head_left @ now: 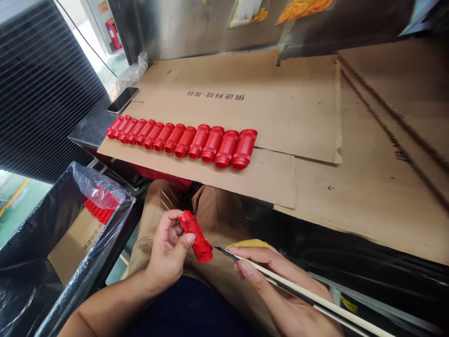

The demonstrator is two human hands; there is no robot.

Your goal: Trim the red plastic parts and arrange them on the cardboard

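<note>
Head view: biggest first, we have flat cardboard (280, 103) covering the worktop, printed lettering on it. Down on the person's left is a bin (128, 201) lined with clear plastic, holding a cardboard sheet (66, 248) and more red pieces (100, 212). We see tan trousers (220, 206) below the worktop's near edge. Row of red tubes (199, 141) lies side by side on the cardboard, slanting across it. Right hand (280, 285) grips a thin tool (229, 254), dark end forward; left hand (171, 245) pinches a red part (196, 236) between thumb and fingers, over the lap. Phone (122, 100) lies flat past the row's far left end. Tool's tip is at the lower end of the red part; we can't tell if they touch. Smallest, we note a yellow cover (250, 243) by the right index finger.
</note>
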